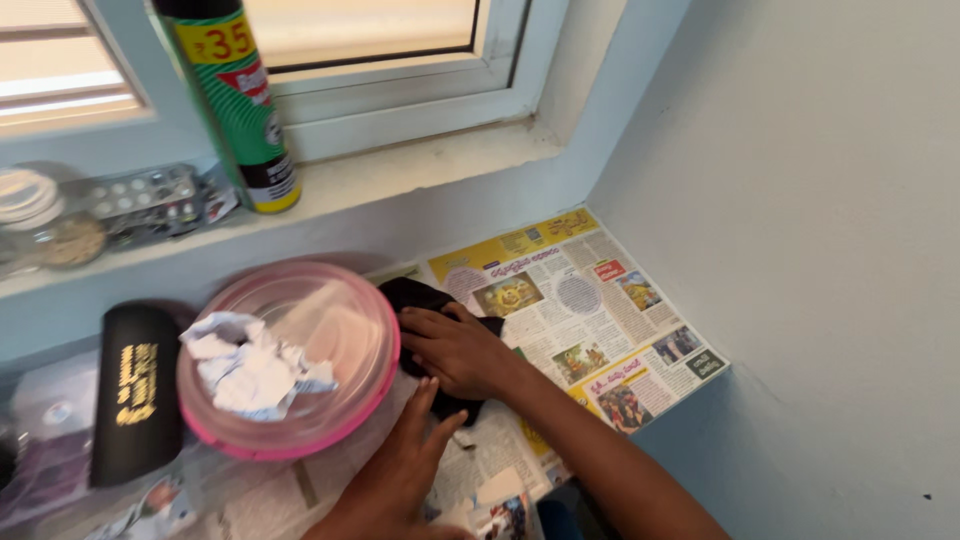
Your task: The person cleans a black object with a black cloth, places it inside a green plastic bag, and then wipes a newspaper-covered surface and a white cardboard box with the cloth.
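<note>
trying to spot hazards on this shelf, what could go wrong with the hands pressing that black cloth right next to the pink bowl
1. The right hand presses the black cloth against the pink-rimmed bowl; a push might shove the bowl towards the black case.
2. The cloth lies on loose newspaper, which could slide or tear.
3. The crumpled paper atop the bowl may fall off if the left hand bumps it.

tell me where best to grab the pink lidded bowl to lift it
Probably take the pink lidded bowl by its rim on the near side, coming from below-right. The crumpled paper sits loose on the clear lid, the black case crowds the left, and the left hand is already closest there.
</note>
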